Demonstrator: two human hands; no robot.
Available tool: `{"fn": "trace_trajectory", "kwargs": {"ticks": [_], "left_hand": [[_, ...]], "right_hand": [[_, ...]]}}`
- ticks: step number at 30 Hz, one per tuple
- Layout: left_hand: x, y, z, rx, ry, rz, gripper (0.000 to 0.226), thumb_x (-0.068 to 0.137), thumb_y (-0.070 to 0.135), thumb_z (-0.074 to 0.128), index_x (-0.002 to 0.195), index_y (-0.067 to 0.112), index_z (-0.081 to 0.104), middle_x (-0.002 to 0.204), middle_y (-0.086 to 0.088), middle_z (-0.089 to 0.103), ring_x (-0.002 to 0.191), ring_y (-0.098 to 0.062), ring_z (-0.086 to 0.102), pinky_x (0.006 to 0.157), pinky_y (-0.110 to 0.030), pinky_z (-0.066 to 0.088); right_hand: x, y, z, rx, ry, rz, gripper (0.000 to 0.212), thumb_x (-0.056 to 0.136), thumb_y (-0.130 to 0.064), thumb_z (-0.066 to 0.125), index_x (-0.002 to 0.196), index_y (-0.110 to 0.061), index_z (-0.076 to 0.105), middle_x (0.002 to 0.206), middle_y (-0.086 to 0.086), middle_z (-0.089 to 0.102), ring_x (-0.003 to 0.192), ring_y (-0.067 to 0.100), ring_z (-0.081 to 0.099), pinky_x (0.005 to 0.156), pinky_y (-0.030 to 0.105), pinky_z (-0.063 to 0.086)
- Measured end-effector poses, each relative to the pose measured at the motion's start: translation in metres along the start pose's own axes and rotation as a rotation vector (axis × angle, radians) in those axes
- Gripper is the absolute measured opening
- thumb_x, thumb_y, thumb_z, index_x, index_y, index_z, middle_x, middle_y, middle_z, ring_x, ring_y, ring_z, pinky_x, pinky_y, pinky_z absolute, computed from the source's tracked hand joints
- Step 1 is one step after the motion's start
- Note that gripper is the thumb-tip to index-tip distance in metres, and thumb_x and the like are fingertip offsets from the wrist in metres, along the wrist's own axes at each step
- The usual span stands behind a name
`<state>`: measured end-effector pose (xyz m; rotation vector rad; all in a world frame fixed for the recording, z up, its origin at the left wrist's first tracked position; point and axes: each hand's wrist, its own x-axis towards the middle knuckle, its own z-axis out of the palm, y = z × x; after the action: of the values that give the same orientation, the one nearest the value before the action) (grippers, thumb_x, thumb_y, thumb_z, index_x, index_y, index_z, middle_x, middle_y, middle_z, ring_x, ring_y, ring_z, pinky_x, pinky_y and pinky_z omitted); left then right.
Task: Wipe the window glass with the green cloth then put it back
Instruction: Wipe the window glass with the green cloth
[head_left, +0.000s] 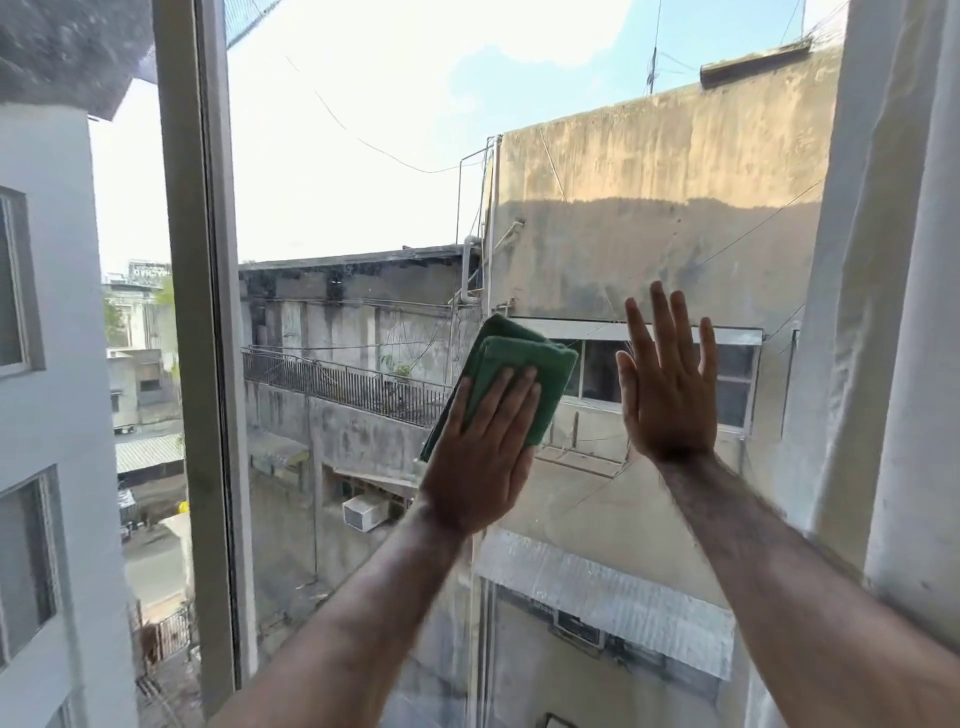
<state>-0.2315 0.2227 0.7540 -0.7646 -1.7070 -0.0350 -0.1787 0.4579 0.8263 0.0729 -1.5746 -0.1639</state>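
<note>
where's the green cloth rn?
Head view, centre: the green cloth is flat against the window glass under the left hand, with the open right hand just to its right.

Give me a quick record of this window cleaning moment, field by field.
cloth: green cloth, folded, pressed flat on the window glass
left hand: palm flat on the cloth, fingers together
right hand: open, fingers spread, bare against the glass beside the cloth
frame: upright bar left of the hands
curtain: pale, at the right edge
task stage: wiping, cloth not yet put back

Two bare forearms, hairy, no sleeves
</note>
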Motion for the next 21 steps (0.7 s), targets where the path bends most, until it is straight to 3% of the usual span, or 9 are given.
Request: {"fn": "trace_trajectory", "kwargs": {"ticks": [7,11,14,16,21], "left_hand": [[-0.044,-0.119,-0.044,0.113,-0.08,-0.096,0.065,0.107,0.033,0.034,0.162,-0.001,0.022,0.17,-0.024,0.022,0.16,-0.039,0.019,0.125,-0.065,0.028],[0.028,-0.152,-0.06,0.022,0.088,-0.532,0.065,0.11,0.033,0.025,0.164,0.0,0.01,0.174,-0.021,0.011,0.162,-0.035,0.008,0.13,-0.059,0.017],[0.109,-0.129,-0.064,-0.073,0.248,-0.817,0.065,0.109,0.034,0.025,0.164,0.002,0.013,0.175,-0.017,0.013,0.162,-0.033,0.01,0.131,-0.055,0.016],[0.145,-0.093,-0.059,-0.088,0.281,-0.789,0.064,0.109,0.033,0.029,0.164,0.002,0.017,0.174,-0.016,0.017,0.162,-0.033,0.013,0.13,-0.055,0.016],[0.136,0.018,-0.026,-0.088,0.21,-0.269,0.061,0.107,0.029,0.037,0.163,0.007,0.026,0.172,-0.013,0.024,0.162,-0.033,0.016,0.128,-0.061,0.017]], "right_hand": [[-0.001,-0.004,-0.001,-0.003,-0.008,0.017,0.055,0.118,-0.034,0.032,0.17,-0.017,0.028,0.18,0.012,0.023,0.168,0.031,0.02,0.138,0.055,0.013],[-0.002,-0.006,-0.001,-0.013,-0.002,0.025,0.055,0.118,-0.033,0.033,0.17,-0.017,0.029,0.18,0.013,0.024,0.168,0.031,0.02,0.138,0.053,0.011],[-0.002,-0.004,0.001,-0.014,0.002,0.019,0.055,0.118,-0.032,0.036,0.17,-0.017,0.029,0.18,0.013,0.024,0.168,0.031,0.02,0.138,0.053,0.01],[-0.002,-0.002,0.001,-0.019,0.0,0.02,0.055,0.118,-0.032,0.036,0.17,-0.018,0.028,0.18,0.013,0.023,0.168,0.031,0.02,0.138,0.054,0.011],[0.001,-0.003,-0.001,-0.028,-0.012,0.012,0.055,0.118,-0.031,0.035,0.171,-0.018,0.027,0.18,0.013,0.023,0.168,0.031,0.02,0.137,0.057,0.015]]}}
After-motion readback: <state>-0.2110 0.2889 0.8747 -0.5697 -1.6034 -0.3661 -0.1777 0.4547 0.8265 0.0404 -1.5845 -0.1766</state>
